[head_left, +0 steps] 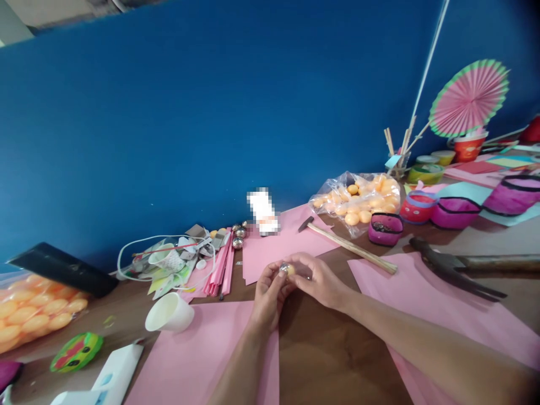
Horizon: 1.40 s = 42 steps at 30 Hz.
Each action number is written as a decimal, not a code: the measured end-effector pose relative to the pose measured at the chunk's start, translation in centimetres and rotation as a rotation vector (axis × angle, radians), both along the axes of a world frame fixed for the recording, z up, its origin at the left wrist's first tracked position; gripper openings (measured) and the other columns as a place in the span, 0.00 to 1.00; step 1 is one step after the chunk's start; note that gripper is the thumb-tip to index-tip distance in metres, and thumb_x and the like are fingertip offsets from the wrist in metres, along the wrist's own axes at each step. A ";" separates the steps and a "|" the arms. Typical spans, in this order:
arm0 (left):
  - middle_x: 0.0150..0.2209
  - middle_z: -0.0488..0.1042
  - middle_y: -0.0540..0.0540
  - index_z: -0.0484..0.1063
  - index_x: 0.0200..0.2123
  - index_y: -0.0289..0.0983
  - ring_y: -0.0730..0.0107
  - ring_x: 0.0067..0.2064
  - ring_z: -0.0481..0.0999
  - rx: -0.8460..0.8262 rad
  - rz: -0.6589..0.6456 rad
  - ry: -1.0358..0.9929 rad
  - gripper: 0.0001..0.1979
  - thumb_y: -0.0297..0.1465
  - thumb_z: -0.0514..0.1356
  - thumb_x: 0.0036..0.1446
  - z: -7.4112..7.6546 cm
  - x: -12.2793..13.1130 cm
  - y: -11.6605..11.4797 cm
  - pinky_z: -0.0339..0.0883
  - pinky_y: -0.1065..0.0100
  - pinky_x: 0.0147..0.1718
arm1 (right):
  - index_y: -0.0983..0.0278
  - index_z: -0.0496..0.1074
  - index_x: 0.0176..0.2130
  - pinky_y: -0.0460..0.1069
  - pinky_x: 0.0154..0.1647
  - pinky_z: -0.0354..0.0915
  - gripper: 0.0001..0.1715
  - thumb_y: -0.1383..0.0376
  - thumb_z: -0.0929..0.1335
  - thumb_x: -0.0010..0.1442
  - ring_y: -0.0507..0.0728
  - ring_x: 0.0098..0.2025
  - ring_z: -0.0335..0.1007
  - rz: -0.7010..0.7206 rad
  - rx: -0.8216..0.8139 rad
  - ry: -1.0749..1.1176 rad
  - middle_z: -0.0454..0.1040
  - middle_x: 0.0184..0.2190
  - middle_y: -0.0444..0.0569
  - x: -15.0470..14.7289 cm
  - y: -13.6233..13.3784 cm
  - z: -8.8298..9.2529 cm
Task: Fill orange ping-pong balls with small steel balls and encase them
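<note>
Orange-and-silver small ball (287, 269) pinched between fingertips of left hand (268, 292) and right hand (319, 279), above wooden table (320, 351).

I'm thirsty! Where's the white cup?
In the head view, the white cup lies on its side on the table, left of the left hand, beside the near pink sheet.

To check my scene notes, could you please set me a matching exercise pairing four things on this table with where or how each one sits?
1 white cup
2 small hammer
3 paper fan
4 small ball

A opened out above a red cup, far right
B pinched between the left hand and the right hand
C tipped on its side, left of the hands
D lying flat beyond the hands, head on pink paper

Pairs: 1-C, 2-D, 3-A, 4-B
</note>
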<state>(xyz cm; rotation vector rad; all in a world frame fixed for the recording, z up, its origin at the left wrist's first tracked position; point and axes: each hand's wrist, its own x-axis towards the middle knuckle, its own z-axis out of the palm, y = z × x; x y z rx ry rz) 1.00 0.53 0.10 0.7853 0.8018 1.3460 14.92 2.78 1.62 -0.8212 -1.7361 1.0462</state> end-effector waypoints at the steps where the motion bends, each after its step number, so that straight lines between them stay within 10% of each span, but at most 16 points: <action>1: 0.39 0.74 0.45 0.67 0.40 0.37 0.69 0.37 0.75 -0.011 0.017 -0.014 0.12 0.31 0.60 0.50 0.0 -0.1 0.1 0.67 0.65 0.39 | 0.62 0.64 0.46 0.48 0.42 0.66 0.18 0.66 0.64 0.54 0.55 0.42 0.68 -0.007 0.030 -0.030 0.70 0.43 0.50 0.3 0.3 0.1; 7: 0.39 0.75 0.42 0.68 0.45 0.36 0.72 0.34 0.75 -0.078 0.150 -0.138 0.17 0.30 0.60 0.49 0.0 -0.9 0.6 0.68 0.71 0.34 | 0.61 0.64 0.50 0.54 0.48 0.59 0.19 0.67 0.62 0.57 0.60 0.49 0.61 -0.458 0.352 -0.678 0.67 0.47 0.51 4.4 3.8 0.7; 12: 0.39 0.75 0.45 0.67 0.48 0.40 0.73 0.33 0.75 -0.049 0.182 -0.193 0.18 0.31 0.59 0.51 -0.2 -1.0 0.7 0.70 0.70 0.33 | 0.65 0.63 0.52 0.50 0.37 0.60 0.23 0.75 0.59 0.56 0.61 0.45 0.62 -0.598 0.207 -1.201 0.67 0.43 0.57 6.4 5.6 -0.3; 22: 0.37 0.75 0.45 0.66 0.49 0.39 0.66 0.39 0.75 -0.062 0.200 -0.305 0.19 0.29 0.59 0.52 -0.4 -1.2 0.8 0.66 0.60 0.46 | 0.65 0.64 0.47 0.48 0.32 0.59 0.22 0.77 0.57 0.55 0.59 0.38 0.65 -0.669 0.401 -1.251 0.69 0.36 0.56 5.5 4.8 -0.5; 32: 0.34 0.76 0.43 0.71 0.32 0.33 0.63 0.39 0.76 -0.088 0.367 -0.346 0.06 0.28 0.61 0.49 -0.8 -2.0 1.4 0.67 0.61 0.44 | 0.62 0.63 0.48 0.45 0.27 0.60 0.15 0.66 0.58 0.61 0.54 0.29 0.68 -0.360 0.562 -0.845 0.71 0.28 0.48 2.6 1.4 0.6; 42: 0.31 0.76 0.44 0.69 0.32 0.34 0.68 0.36 0.77 -0.105 0.442 -0.356 0.05 0.26 0.61 0.49 -1.1 -2.1 1.7 0.69 0.65 0.41 | 0.63 0.60 0.53 0.44 0.22 0.57 0.20 0.63 0.58 0.63 0.52 0.24 0.69 -0.254 0.692 -0.883 0.71 0.26 0.47 2.1 0.5 0.7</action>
